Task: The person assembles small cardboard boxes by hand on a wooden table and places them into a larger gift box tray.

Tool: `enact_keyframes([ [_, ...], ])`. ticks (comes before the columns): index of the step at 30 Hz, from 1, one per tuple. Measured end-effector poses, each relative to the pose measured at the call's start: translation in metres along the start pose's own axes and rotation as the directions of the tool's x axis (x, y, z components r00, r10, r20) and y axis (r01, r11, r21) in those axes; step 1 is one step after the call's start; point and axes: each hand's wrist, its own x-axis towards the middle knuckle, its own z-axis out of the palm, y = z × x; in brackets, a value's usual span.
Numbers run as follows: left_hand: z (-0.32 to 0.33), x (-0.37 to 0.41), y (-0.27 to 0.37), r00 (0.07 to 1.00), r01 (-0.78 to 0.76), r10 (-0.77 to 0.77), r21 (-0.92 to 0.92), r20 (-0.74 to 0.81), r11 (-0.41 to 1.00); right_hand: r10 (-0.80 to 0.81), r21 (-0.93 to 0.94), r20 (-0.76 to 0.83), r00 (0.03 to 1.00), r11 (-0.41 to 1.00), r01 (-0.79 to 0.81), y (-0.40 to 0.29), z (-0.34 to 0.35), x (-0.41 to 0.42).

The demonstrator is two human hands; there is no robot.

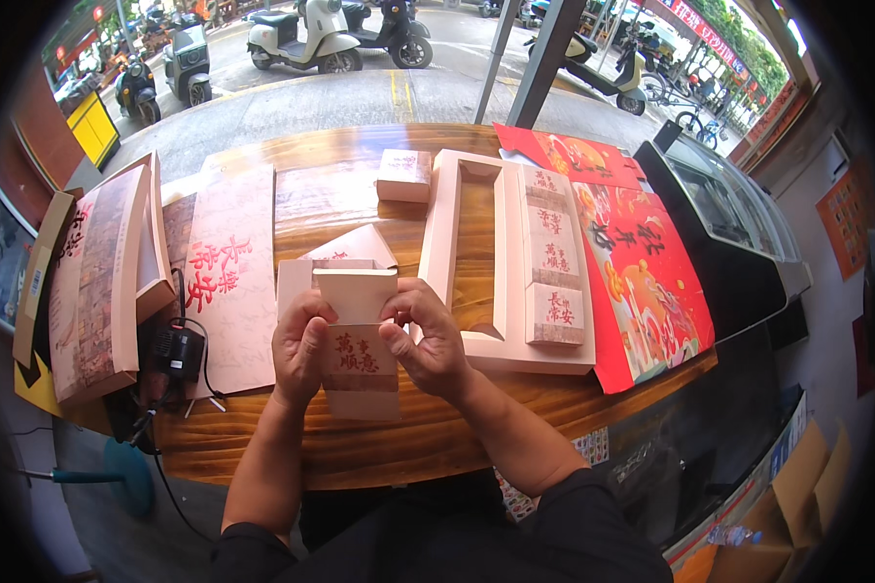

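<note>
Between my two hands is a small pale-pink paperboard carton (361, 357), partly folded, with red lettering on its front panel and flaps at top and bottom. My left hand (300, 350) pinches its left edge near the upper crease. At the same height my right hand (429, 341) grips the right edge, thumb on the front. Behind the hands lie more unfolded pink cartons (354, 244), partly hidden. Right of them sits a large pink tray (510, 291) with a long rectangular opening; a column of several small lettered boxes (554, 255) fills its right side.
One closed small box (404, 176) stands on the wooden table (335, 452) farther back. Large printed box parts (95, 277) and a flat panel (233, 284) lie left, near a black corded adapter (179, 353). Red gift bags (642, 284) and a glass display case (729, 197) border the right.
</note>
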Motion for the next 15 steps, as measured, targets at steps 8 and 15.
enact_keyframes([
  [8, 0.000, 0.004, -0.001, 0.999, 0.010, -0.011, -0.041, -0.031, 0.999, -0.083, -0.090, -0.096, 0.992, 0.993, 0.074, 0.000, 0.006, 0.004],
  [15, 0.002, 0.004, 0.002, 0.998, 0.046, -0.047, -0.045, -0.031, 0.998, -0.095, -0.083, -0.078, 0.992, 0.993, 0.089, 0.009, 0.007, 0.000],
])
